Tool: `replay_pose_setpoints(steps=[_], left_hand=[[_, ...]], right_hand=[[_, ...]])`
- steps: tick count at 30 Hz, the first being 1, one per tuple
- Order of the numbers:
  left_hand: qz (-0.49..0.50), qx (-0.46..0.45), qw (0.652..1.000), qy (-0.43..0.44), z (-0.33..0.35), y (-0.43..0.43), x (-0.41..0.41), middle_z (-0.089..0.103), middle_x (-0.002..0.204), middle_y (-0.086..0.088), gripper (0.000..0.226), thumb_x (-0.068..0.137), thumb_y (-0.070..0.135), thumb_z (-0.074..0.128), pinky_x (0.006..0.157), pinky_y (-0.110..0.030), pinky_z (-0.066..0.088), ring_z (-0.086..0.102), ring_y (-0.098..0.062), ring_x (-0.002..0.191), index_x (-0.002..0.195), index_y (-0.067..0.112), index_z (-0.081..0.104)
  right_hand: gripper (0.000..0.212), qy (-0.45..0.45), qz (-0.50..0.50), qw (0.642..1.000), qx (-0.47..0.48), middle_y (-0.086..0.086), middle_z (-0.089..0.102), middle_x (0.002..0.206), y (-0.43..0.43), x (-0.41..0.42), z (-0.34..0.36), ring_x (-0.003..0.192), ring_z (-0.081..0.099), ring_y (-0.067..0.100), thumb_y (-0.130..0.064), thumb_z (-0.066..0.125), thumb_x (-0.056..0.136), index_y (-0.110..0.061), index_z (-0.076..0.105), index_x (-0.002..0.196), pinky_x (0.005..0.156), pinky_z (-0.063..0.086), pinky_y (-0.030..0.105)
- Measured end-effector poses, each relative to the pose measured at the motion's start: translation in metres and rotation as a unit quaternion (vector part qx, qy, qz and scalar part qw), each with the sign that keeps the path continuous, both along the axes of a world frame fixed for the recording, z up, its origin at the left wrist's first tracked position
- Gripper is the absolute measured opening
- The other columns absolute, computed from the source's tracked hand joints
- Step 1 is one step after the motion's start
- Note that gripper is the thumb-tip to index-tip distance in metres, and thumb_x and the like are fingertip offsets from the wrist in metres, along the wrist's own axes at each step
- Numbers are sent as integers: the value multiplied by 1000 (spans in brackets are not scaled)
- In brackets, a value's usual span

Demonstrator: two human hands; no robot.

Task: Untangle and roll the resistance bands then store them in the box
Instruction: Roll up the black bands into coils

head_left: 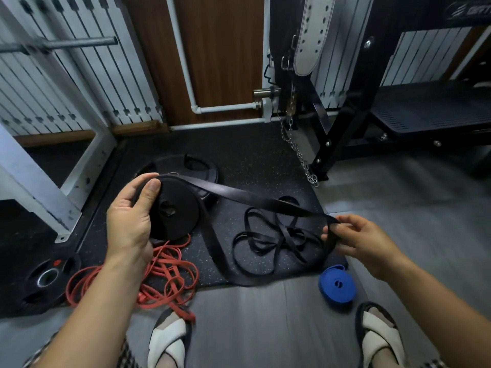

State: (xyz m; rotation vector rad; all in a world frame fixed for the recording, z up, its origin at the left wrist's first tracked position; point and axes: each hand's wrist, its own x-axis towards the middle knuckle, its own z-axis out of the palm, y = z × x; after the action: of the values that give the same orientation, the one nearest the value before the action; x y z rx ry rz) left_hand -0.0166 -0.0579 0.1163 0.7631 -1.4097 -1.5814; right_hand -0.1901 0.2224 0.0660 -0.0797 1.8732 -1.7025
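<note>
My left hand (130, 216) grips a thick roll of wide black resistance band (178, 211), thumb on its top edge. The loose end of that black band (255, 199) stretches rightward to my right hand (356, 240), which pinches it; a slack loop droops to the floor between them. A thin black band (268, 237) lies tangled on the mat below. A red band (164, 277) sits in a tangled heap under my left forearm. A rolled blue band (337, 286) rests on the floor by my right foot. No box is in view.
Weight plates lie on the speckled rubber mat (239, 155): one behind the roll (202, 168), one at lower left (45, 280). A white rack frame (39, 187) stands left, a black bench frame (340, 134) with hanging chain and belt at right. My sandalled feet are below.
</note>
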Motion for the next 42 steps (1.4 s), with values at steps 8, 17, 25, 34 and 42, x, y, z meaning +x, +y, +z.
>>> replay_pose_setpoints(steps=[8,17,25,34,42], left_hand=[[-7,-16,1000,-15,-10,1,-6,69,71,14,13,87,14,61,64,-18,56,64,-2,72,85,26,66],[-58,-19,998,-35,-13,7,-13,68,82,9,13,86,13,61,77,-29,53,62,-14,84,86,24,67],[-269,-153,946,-97,-6,51,-19,70,82,13,22,67,14,72,73,-10,48,62,1,79,88,21,69],[-339,-187,912,-135,-13,67,-25,70,87,14,19,70,23,68,77,-11,46,63,1,82,89,24,69],[-265,-203,930,-151,-13,61,-19,66,80,14,15,75,16,75,69,-10,45,60,2,76,86,21,66]], right_hand=[[44,-179,-5,966,-185,5,62,57,22,-8,25,54,65,15,-23,87,49,-2,65,81,68,59,36],[35,-31,30,993,113,4,41,53,29,-7,16,47,41,14,-24,43,97,-9,49,65,59,37,28],[29,309,233,834,394,7,61,113,9,9,9,104,57,20,-29,53,92,-10,61,113,92,46,36],[36,207,278,938,-25,-17,60,102,-61,55,39,90,60,-12,-10,62,85,-17,56,120,83,48,11],[15,212,261,942,6,-7,70,86,-74,52,35,82,66,2,-17,63,85,-18,69,99,80,53,19]])
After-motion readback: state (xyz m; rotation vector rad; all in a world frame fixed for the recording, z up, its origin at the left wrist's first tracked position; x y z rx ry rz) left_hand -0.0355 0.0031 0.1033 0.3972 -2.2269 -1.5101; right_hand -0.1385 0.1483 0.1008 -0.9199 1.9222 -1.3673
